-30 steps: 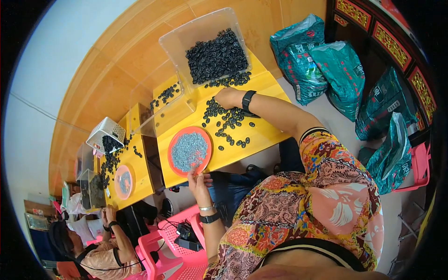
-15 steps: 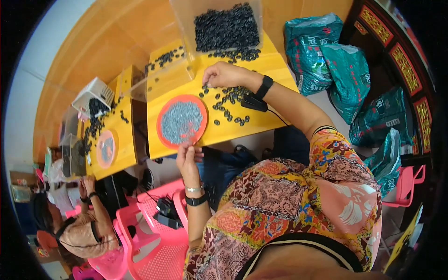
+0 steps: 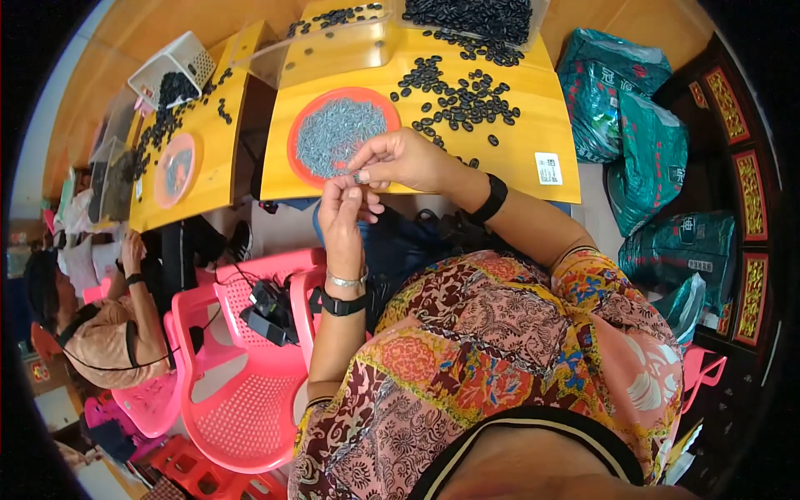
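Observation:
My hands meet in front of the near rim of a round red plate (image 3: 295,142) heaped with small thin grey metal pieces (image 3: 337,129). The fingers of my right hand (image 3: 408,160) pinch a small dark piece (image 3: 359,177), mostly covered by the fingertips. My left hand (image 3: 342,207) has its fingertips pressed together right beside it; what they hold is too small to make out. Small black oval parts (image 3: 467,104) lie loose on the yellow table (image 3: 333,73) beyond my right hand.
A clear bin (image 3: 471,17) of black parts and a clear panel (image 3: 333,52) stand at the back. Green bags (image 3: 650,158) sit on the right. A pink chair (image 3: 250,375) stands left. Another person (image 3: 112,333) works at a neighbouring table with a white basket (image 3: 187,62).
My right hand has come from the loose black parts down to my left hand. My left hand stays near the plate's near rim. The head view has shifted, so the table sits higher.

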Demonstrator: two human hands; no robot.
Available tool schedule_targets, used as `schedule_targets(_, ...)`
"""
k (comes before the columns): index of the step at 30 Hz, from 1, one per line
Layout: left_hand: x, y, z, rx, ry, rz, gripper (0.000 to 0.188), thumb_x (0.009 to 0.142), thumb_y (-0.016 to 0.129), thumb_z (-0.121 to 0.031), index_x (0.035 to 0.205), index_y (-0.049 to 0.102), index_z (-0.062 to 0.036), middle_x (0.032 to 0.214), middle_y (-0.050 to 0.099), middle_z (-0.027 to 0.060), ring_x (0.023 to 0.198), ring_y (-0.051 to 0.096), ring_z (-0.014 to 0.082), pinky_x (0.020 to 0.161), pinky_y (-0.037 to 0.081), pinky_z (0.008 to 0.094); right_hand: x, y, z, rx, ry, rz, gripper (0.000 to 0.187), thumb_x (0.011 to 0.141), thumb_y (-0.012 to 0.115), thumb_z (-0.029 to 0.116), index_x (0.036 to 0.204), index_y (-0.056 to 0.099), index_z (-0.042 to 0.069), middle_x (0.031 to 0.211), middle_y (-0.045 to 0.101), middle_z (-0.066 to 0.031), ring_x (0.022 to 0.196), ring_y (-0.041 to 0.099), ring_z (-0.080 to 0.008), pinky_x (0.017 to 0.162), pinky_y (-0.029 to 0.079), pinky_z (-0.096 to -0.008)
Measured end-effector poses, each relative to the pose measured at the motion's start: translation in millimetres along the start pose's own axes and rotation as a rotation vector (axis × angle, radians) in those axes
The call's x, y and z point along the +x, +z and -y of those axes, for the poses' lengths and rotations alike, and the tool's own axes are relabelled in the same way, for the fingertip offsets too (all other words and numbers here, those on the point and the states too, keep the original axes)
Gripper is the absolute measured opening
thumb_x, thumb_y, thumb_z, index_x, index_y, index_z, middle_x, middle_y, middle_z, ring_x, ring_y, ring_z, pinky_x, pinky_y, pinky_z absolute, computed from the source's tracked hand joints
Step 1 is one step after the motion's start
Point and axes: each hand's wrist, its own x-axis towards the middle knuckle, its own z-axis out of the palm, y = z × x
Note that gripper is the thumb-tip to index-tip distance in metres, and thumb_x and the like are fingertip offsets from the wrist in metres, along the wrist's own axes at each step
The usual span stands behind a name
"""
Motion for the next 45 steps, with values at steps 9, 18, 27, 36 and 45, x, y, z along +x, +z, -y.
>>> schedule_targets(9,4,-5,12,-0.024,0.059,-0.020,0.008,0.092,0.047,-0.012,0.095,0.049,-0.0050,0.072,0.057,0.0035,0.062,0.055,0.0101,0.054,0.042,0.0194,-7,21,-13,0.119,-0.142,-0.083,0.006,0.083,0.058,-0.001,0.087,0.056,-0.004,0.074,0.061,-0.0061,0.062,0.059,-0.0103,0.056,0.047,-0.0227)
schedule_targets(18,4,-10,18,0.146,0.046,0.059,0.009,0.091,0.046,-0.014,0.090,0.048,-0.0049,0.073,0.056,0.0041,0.065,0.054,0.0110,0.060,0.043,0.0229,-19,7,-9,-0.151,-0.096,-0.087,0.009,0.082,0.063,0.008,0.084,0.062,-0.001,0.072,0.062,-0.0001,0.062,0.054,-0.0026,0.053,0.041,-0.0185)
schedule_targets(27,5,-5,16,0.365,0.172,0.079,0.009,0.088,0.046,-0.007,0.086,0.052,-0.0002,0.065,0.055,0.0044,0.059,0.051,0.0099,0.054,0.042,0.0239,-14,-2,-18,-0.392,-0.046,-0.089,0.008,0.081,0.063,0.010,0.081,0.061,0.002,0.071,0.060,0.0016,0.063,0.052,-0.0023,0.055,0.041,-0.0187)
schedule_targets(36,8,-13,12,-0.004,0.010,0.036,0.012,0.090,0.044,-0.011,0.086,0.052,-0.0034,0.065,0.053,0.0013,0.057,0.052,0.0085,0.052,0.041,0.0198,27,-21,-6,-0.320,0.040,0.195,0.020,0.073,0.068,0.025,0.076,0.065,0.005,0.069,0.063,-0.0068,0.067,0.060,-0.0114,0.060,0.045,-0.0259)
schedule_targets(45,13,-15,6,0.026,-0.026,-0.105,0.015,0.090,0.046,-0.014,0.078,0.051,-0.0068,0.060,0.050,-0.0009,0.050,0.050,0.0071,0.047,0.038,0.0183,95,-19,-11,-1.487,-0.074,-0.077,0.014,0.073,0.060,0.017,0.078,0.068,0.007,0.081,0.065,-0.0152,0.079,0.063,-0.0323,0.071,0.049,-0.0427)
